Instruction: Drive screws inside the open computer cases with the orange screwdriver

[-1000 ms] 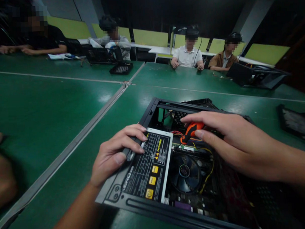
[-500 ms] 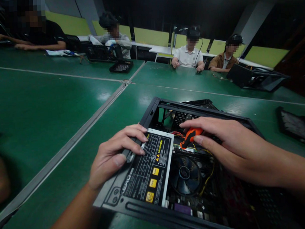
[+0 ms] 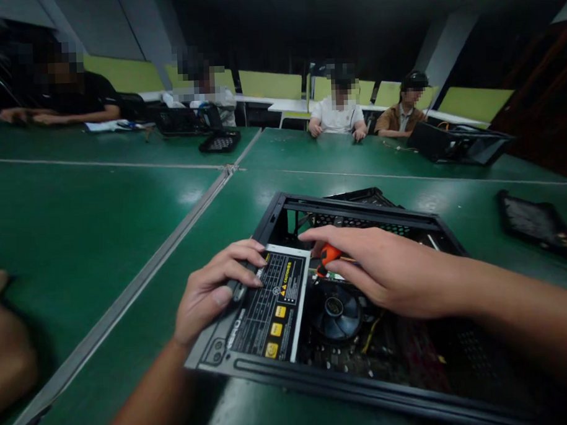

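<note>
An open black computer case (image 3: 364, 392) lies on its side on the green table. In its left corner sits a power supply (image 3: 268, 309) with a black and yellow label. My left hand (image 3: 218, 286) rests over the case edge, fingertips on the label and fingers apart. My right hand (image 3: 388, 268) is closed round an orange and black screwdriver (image 3: 330, 254) above the case interior. Much of the screwdriver is hidden by the hand. Below it, a round fan (image 3: 336, 310) and a yellow cable (image 3: 371, 334) show inside the case.
Black panels lie at the right (image 3: 535, 219) and behind the case (image 3: 364, 198). Across the green table (image 3: 102, 225) sit several people near other computer cases (image 3: 453, 146). Another person's arm (image 3: 9, 352) reaches in at the left edge.
My right hand has moved left with the screwdriver, closer to the power supply. My left hand stays on the power supply. The view has shifted slightly.
</note>
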`<state>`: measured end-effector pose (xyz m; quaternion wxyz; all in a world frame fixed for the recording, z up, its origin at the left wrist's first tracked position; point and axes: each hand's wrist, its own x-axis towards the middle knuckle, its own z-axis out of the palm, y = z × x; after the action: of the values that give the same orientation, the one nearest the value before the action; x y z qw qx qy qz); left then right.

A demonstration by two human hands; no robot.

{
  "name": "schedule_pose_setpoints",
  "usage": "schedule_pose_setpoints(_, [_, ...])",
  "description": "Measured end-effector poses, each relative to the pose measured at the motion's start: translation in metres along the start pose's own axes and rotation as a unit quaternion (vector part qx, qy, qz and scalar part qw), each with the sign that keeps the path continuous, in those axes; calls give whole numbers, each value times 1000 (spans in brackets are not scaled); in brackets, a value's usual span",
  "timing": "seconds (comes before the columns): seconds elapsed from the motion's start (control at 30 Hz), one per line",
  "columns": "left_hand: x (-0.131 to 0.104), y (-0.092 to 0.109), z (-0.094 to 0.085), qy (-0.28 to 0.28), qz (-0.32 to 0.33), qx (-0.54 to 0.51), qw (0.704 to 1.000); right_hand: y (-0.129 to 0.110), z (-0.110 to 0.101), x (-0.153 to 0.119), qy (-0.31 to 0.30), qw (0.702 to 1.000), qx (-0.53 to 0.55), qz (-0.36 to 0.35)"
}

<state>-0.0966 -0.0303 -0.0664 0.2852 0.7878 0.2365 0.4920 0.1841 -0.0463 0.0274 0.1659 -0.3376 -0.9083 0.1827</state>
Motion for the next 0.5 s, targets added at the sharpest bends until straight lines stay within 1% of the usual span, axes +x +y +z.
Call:
schedule_pose_setpoints(0.03, [1, 1, -3, -8, 3, 5, 1000, -2, -8, -8, 32, 999, 25, 17])
schedule_pose_setpoints(0.07, [4, 4, -8, -23, 4, 12, 1000, -3, -19, -19, 86, 994, 51, 38])
schedule_pose_setpoints(0.1, [9, 9, -13, -45, -3, 28, 999, -2, -30, -33, 162, 982, 83, 56])
schedule_pose_setpoints(0.13, [15, 16, -17, -75, -19, 54, 996, 1, -42, -51, 249, 958, 124, 65])
schedule_pose_setpoints(0.17, [24, 27, -20, -109, -42, 93, 989, 5, -52, -72, 336, 924, 170, 69])
schedule_pose_setpoints(0.2, [34, 40, -21, -142, -70, 140, 977, 10, -59, -96, 411, 883, 219, 66])
schedule_pose_setpoints(0.23, [46, 55, -18, -171, -98, 191, 962, 17, -62, -120, 469, 841, 263, 59])
schedule_pose_setpoints(0.27, [57, 70, -10, -198, -125, 240, 942, 25, -60, -144, 503, 808, 295, 83])
schedule_pose_setpoints(0.3, [69, 84, 2, -227, -146, 279, 922, 33, -53, -167, 523, 785, 308, 127])
schedule_pose_setpoints(0.33, [79, 97, 19, -260, -159, 308, 901, 42, -41, -187, 503, 777, 322, 201])
schedule_pose_setpoints(0.37, [88, 107, 40, -301, -172, 333, 877, 49, -25, -203, 485, 769, 325, 260])
schedule_pose_setpoints(0.4, [95, 114, 63, -345, -179, 359, 848, 57, -7, -216, 457, 771, 329, 299])
schedule_pose_setpoints(0.43, [99, 116, 87, -390, -183, 391, 813, 63, 12, -225, 412, 781, 344, 319])
schedule_pose_setpoints(0.5, [102, 112, 132, -453, -180, 465, 739, 70, 48, -233, 385, 787, 352, 330])
